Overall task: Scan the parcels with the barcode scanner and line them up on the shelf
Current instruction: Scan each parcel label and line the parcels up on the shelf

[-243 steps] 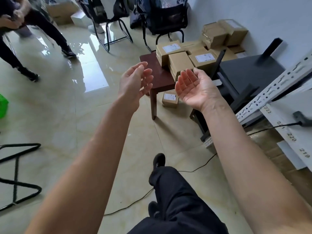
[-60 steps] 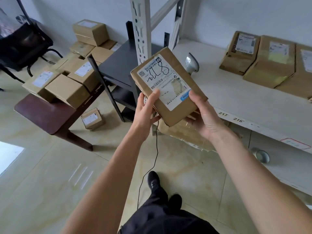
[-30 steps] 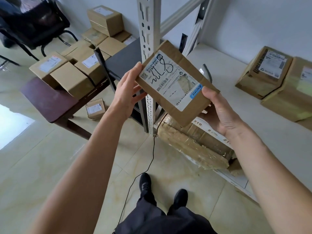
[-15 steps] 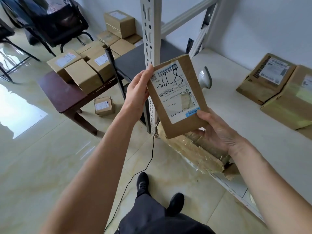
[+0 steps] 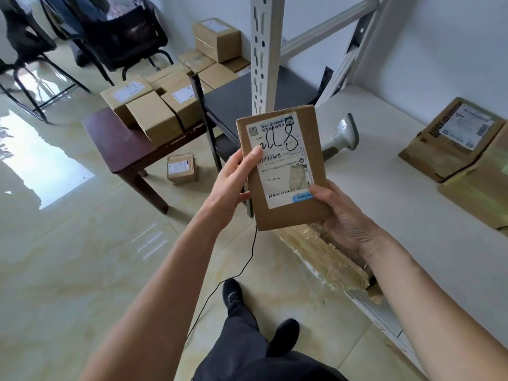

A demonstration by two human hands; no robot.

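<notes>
A white shelf fills the right side, carried by a slotted white upright at its near-left corner. A grey barcode scanner lies near the shelf's left edge, and two taped brown parcels sit touching each other at its right edge. Beyond the upright, plain cardboard boxes crowd the far end of a dark wooden table, with one small box on the floor beside its leg. A flat brown parcel is held in the air before the shelf's front-left corner, hiding part of the upright. Its white label, marked with black handwriting and barcodes, faces the camera upside down. Its long axis runs nearly upright, leaning slightly left. The left hand grips the left edge, thumb on the label; the right hand cradles and grips the lower right corner.
</notes>
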